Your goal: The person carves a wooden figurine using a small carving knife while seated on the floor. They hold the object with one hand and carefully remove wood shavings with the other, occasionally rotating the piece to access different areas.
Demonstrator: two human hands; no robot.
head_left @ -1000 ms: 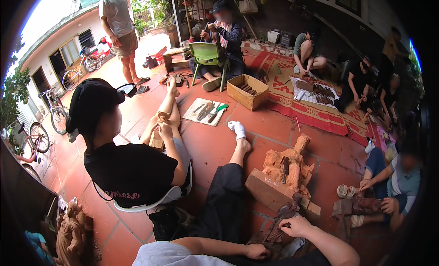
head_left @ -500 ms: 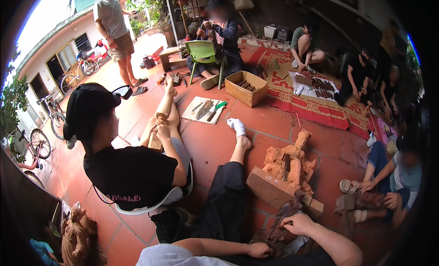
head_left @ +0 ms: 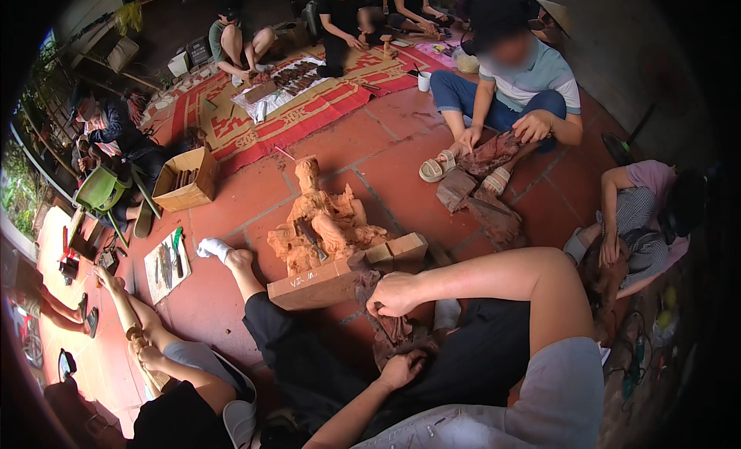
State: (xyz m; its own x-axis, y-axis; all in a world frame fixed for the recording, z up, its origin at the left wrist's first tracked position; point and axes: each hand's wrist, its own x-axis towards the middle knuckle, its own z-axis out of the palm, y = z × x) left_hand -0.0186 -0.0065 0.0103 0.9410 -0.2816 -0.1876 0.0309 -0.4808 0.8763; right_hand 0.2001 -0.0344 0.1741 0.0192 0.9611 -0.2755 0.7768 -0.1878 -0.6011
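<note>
Between my legs, low in the picture, stands a dark reddish-brown carved wood piece. My left hand is closed around its near lower side, with the fingertips partly hidden. Against its upper part my right hand is closed, fingers curled down; whatever small thing it may hold cannot be made out. Just beyond my hands lies a wooden block with writing on it. A lighter orange carved wooden figure rests at that block, and a dark-handled tool leans on the figure.
To the left, a person's bare legs stretch by a white board with carving tools. Further off are a cardboard box of wooden pieces and a red patterned mat. At right, a person in sandals handles a dark carving; another sits nearer.
The view has swung to the right, so the scene sits further left and tilted. My right hand stays at the carving's upper part, my left at its lower side.
</note>
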